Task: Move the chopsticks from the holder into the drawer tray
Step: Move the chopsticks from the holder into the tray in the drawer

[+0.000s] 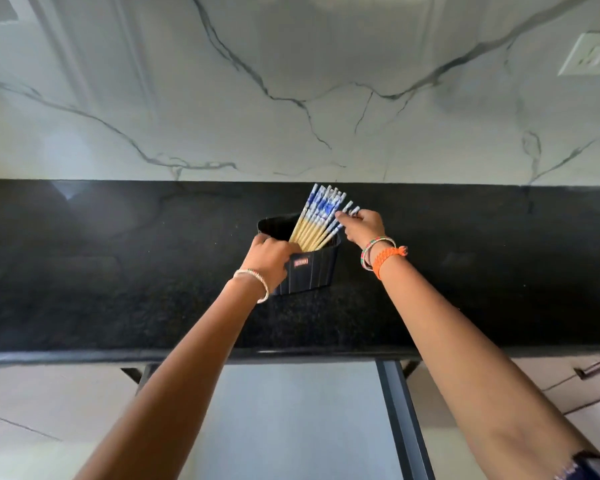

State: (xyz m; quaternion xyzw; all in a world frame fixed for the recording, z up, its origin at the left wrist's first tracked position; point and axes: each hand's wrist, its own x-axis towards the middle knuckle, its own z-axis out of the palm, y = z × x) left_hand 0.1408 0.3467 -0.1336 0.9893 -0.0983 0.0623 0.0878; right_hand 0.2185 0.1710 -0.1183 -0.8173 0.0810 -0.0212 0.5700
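A black ribbed holder [312, 271] with a small red label stands on the black countertop [118, 289]. Several chopsticks [321, 213] with pale wooden shafts and blue-and-white patterned tops lean out of it toward the back right. My left hand [269, 254] grips the holder's near left rim. My right hand [361, 226] is at the right of the bundle, its fingers pinching the patterned ends of the rightmost chopsticks. Below the counter's front edge an open drawer [302, 410] shows a pale, bare bottom.
A white marble backsplash [291, 98] rises behind the counter, with a wall socket [591, 57] at the upper right. The drawer's dark right rail [399, 410] runs toward me. A closed drawer with a metal handle [596, 368] sits at the lower right.
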